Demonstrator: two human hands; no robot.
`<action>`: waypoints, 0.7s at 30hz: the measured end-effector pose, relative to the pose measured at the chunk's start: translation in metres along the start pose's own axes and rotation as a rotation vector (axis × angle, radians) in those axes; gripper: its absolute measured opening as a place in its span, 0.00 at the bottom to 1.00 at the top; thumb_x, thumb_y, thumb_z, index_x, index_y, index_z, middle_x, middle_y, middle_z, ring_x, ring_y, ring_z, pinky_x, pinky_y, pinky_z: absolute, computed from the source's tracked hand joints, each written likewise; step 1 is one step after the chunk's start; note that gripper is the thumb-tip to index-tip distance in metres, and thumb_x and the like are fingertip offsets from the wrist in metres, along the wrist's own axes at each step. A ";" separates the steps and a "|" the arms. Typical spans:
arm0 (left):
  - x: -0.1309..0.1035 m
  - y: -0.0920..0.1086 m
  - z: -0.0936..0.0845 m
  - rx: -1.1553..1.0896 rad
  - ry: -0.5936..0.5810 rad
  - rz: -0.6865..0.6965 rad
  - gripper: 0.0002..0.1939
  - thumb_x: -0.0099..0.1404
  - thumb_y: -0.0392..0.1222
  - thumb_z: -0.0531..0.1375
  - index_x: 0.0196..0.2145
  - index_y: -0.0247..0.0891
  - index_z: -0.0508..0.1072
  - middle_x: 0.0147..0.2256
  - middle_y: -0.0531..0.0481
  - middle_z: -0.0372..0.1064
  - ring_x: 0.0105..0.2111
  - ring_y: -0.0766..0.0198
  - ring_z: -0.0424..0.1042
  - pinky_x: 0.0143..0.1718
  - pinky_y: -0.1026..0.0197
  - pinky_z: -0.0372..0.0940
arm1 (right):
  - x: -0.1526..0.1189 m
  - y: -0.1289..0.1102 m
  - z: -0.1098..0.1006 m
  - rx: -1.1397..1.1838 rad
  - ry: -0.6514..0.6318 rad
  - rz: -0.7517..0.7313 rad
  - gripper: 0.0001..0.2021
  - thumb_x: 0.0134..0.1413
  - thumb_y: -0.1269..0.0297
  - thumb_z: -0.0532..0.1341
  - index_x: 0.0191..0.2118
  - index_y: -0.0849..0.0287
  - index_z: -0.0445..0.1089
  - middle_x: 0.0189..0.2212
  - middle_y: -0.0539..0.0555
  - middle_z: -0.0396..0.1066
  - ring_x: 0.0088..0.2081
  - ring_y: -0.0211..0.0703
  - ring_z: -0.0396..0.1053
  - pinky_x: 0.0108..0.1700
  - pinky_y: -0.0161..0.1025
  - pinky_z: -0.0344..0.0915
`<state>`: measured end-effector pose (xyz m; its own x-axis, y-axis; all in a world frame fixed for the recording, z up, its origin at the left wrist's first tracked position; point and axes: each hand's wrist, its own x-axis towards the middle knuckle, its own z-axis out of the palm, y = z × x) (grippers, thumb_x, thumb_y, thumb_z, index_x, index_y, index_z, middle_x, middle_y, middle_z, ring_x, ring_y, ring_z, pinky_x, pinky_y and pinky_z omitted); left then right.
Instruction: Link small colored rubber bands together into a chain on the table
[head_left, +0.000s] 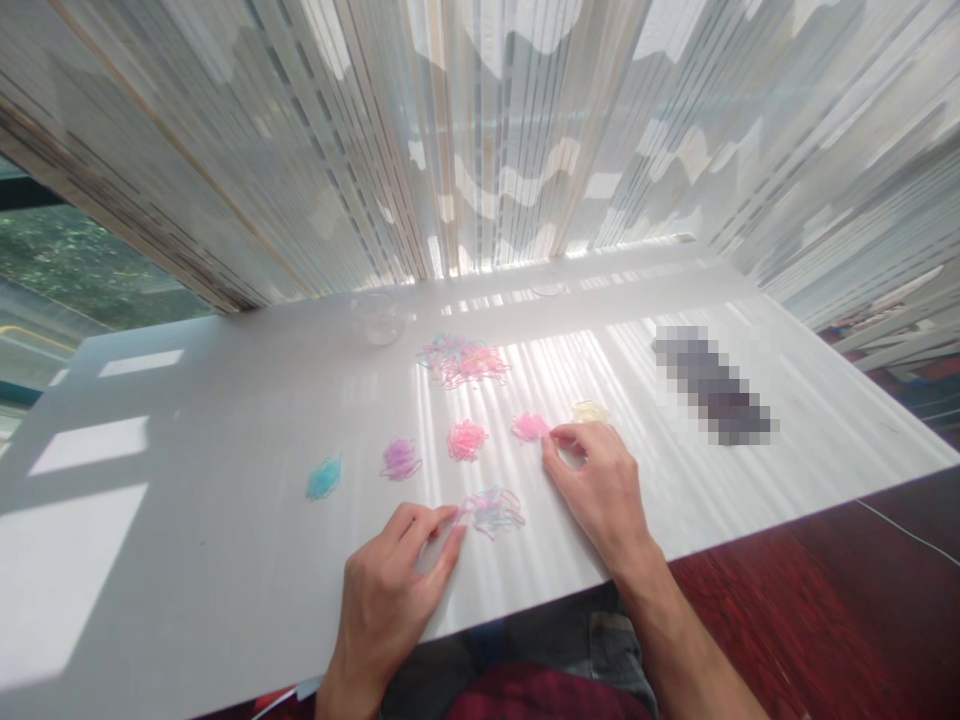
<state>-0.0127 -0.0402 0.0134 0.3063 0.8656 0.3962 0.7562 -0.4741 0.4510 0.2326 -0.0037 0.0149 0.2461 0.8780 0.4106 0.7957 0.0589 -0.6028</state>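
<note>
My left hand [401,570] rests at the near side of the table, thumb and forefinger a little apart at the left edge of a mixed pile of pale purple and blue bands [495,510]. My right hand [596,485] has thumb and forefinger brought together at the right edge of the pink pile [529,427]; anything between the tips is too small to make out. Just beyond it is a pale yellow pile [590,411]. Leftward in a row lie a coral-pink pile [467,440], a purple pile [401,459] and a teal pile [324,479].
A larger multicoloured pile [465,362] lies farther back on the white table [225,540]. Behind it are a clear round container [379,318] and a clear lid [548,286]. A blurred dark object [712,385] lies at the right. Striped curtains hang along the back.
</note>
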 end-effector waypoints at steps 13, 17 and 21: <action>0.003 0.002 -0.002 0.032 0.018 0.027 0.07 0.73 0.43 0.60 0.45 0.41 0.78 0.33 0.54 0.74 0.28 0.70 0.75 0.31 0.69 0.65 | 0.001 -0.003 0.001 -0.012 0.013 0.027 0.06 0.60 0.68 0.60 0.33 0.57 0.74 0.29 0.54 0.75 0.34 0.48 0.72 0.39 0.44 0.69; 0.001 0.001 -0.003 0.029 0.011 0.024 0.07 0.73 0.42 0.60 0.45 0.42 0.78 0.32 0.55 0.74 0.28 0.70 0.75 0.31 0.68 0.65 | 0.000 -0.005 -0.002 -0.029 0.052 0.001 0.05 0.60 0.69 0.61 0.33 0.56 0.73 0.28 0.52 0.74 0.33 0.46 0.71 0.38 0.43 0.70; 0.000 0.000 -0.003 0.020 0.008 0.019 0.06 0.73 0.41 0.61 0.45 0.42 0.78 0.33 0.55 0.75 0.28 0.70 0.76 0.32 0.68 0.66 | -0.001 -0.008 -0.004 -0.030 0.101 -0.064 0.05 0.61 0.71 0.61 0.34 0.56 0.73 0.28 0.51 0.74 0.33 0.44 0.71 0.36 0.41 0.69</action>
<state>-0.0147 -0.0406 0.0152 0.3167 0.8550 0.4108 0.7615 -0.4874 0.4273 0.2285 -0.0071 0.0224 0.2477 0.8203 0.5155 0.8276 0.0975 -0.5528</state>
